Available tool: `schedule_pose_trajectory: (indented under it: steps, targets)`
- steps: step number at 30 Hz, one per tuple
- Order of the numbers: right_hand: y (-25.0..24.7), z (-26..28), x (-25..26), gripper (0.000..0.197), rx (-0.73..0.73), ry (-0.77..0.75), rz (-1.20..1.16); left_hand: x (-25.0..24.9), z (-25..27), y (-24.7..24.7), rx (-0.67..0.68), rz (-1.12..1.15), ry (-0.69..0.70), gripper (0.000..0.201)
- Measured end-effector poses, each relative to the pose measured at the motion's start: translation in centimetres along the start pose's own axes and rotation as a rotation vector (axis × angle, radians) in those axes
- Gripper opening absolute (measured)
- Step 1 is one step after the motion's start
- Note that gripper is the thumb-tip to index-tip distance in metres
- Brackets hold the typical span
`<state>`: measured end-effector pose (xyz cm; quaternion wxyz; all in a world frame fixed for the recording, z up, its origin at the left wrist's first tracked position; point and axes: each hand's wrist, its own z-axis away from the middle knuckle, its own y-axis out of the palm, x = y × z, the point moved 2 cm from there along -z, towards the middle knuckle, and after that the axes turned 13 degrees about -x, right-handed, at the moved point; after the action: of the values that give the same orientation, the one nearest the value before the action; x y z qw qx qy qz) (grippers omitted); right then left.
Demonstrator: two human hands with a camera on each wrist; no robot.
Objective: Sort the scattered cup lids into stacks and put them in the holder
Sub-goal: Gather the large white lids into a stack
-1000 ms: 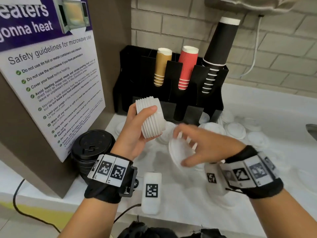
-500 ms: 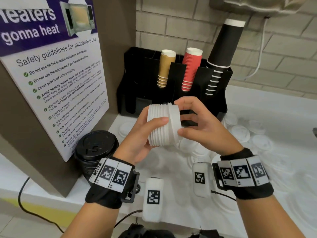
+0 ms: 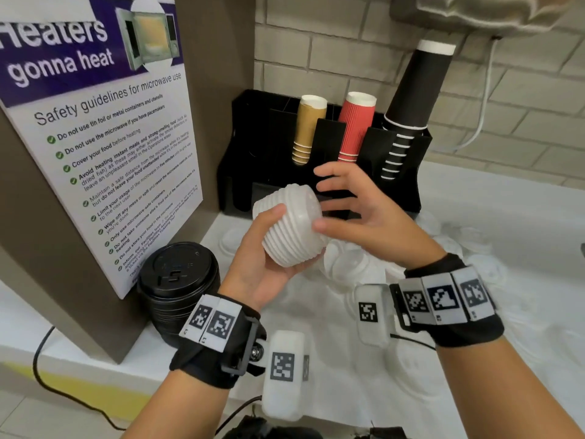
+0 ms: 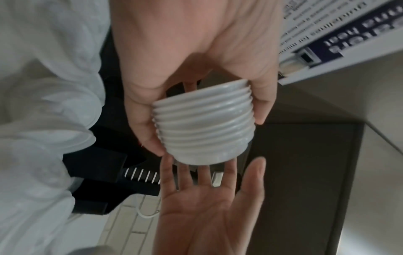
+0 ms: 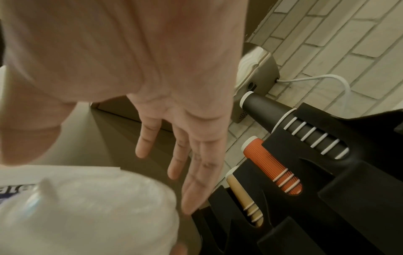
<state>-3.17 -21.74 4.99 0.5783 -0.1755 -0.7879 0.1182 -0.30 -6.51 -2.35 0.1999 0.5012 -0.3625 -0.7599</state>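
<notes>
My left hand (image 3: 269, 245) grips a stack of white cup lids (image 3: 289, 228), held tilted above the counter in front of the black holder (image 3: 250, 147). The same lid stack (image 4: 202, 127) fills the left wrist view, thumb on one side and fingers on the other. My right hand (image 3: 351, 204) is beside the stack's top end with fingers spread and straight, holding nothing; its thumb tip sits at the top lid's edge. In the right wrist view the open fingers (image 5: 196, 165) hover over the blurred lid stack (image 5: 91, 212). Several loose white lids (image 3: 351, 264) lie scattered on the white counter below.
The holder carries a tan cup stack (image 3: 305, 134), a red cup stack (image 3: 353, 128) and a tall black cup stack (image 3: 408, 112). A stack of black lids (image 3: 177, 289) stands at the left by the microwave poster board (image 3: 104, 147). A brick wall is behind.
My right hand picked a white lid off the counter, set it on the end of the stack, then let go and opened. The left hand tilted the stack.
</notes>
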Motion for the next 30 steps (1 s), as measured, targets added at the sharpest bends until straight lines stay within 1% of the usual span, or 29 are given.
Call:
schedule_pose_trajectory:
  steps: [1,3,4,5,6,8,9,10,13,15,17,19,22,24,26,28,30]
  targets:
    - [-0.6,-0.6,-0.1,0.056,-0.026,0.017,0.026,0.1,-0.1,0.0,0.002,0.065,-0.015,0.060]
    - [-1.8,-2.2,-0.8,0.042,-0.074,0.046,0.144,0.2,-0.3,-0.2,-0.010,0.188,-0.027,0.062]
    - [-2.2,-3.0,-1.4,0.036,-0.057,0.063,0.251,0.2,-0.4,-0.2,-0.012,0.242,-0.026,0.061]
    - [-2.3,-3.7,-2.2,0.034,0.011,0.087,0.392,0.1,-0.5,-0.2,-0.002,0.292,-0.024,0.056]
    - [-2.2,-4.3,-3.1,0.037,0.125,0.114,0.554,0.0,-0.5,-0.3,0.014,0.336,-0.024,0.051]
    - [-1.4,-4.9,-5.0,0.050,0.372,0.161,0.827,-0.1,-0.7,-0.6,0.022,0.379,-0.022,0.048]
    - [-0.7,-5.0,-5.7,0.056,0.446,0.173,0.913,-0.2,-0.8,-0.7,0.012,0.379,-0.018,0.048]
    - [-0.1,-5.1,-6.3,0.061,0.477,0.182,0.966,-0.3,-0.8,-0.8,0.000,0.374,-0.016,0.050]
    - [2.0,-5.6,-7.8,0.075,0.490,0.172,1.089,-0.6,-0.7,-0.8,-0.002,0.367,-0.020,0.055]
    - [3.6,-6.0,-8.6,0.090,0.529,0.168,1.223,-0.9,-0.5,-0.7,0.007,0.385,-0.018,0.061]
    - [5.0,-6.4,-9.1,0.107,0.609,0.190,1.391,-1.2,-0.4,-0.5,0.009,0.393,0.000,0.068]
    - [6.2,-6.6,-9.7,0.113,0.630,0.175,1.502,-1.7,-0.3,-0.4,0.004,0.395,0.020,0.069]
    - [7.1,-6.7,-10.2,0.108,0.562,0.086,1.556,-2.3,-0.1,-0.2,0.001,0.400,0.055,0.064]
    - [6.8,-6.8,-10.1,0.110,0.572,0.093,1.511,-2.8,0.0,-0.2,-0.002,0.396,0.078,0.063]
    - [6.1,-7.1,-9.1,0.106,0.615,0.095,1.435,-3.3,0.1,-0.2,-0.005,0.386,0.097,0.067]
    - [5.7,-7.3,-8.2,0.098,0.700,0.077,1.352,-3.8,0.3,-0.1,-0.010,0.379,0.113,0.070]
    - [5.3,-7.2,-7.5,0.101,0.798,0.086,1.241,-4.1,0.4,0.0,-0.018,0.373,0.123,0.072]
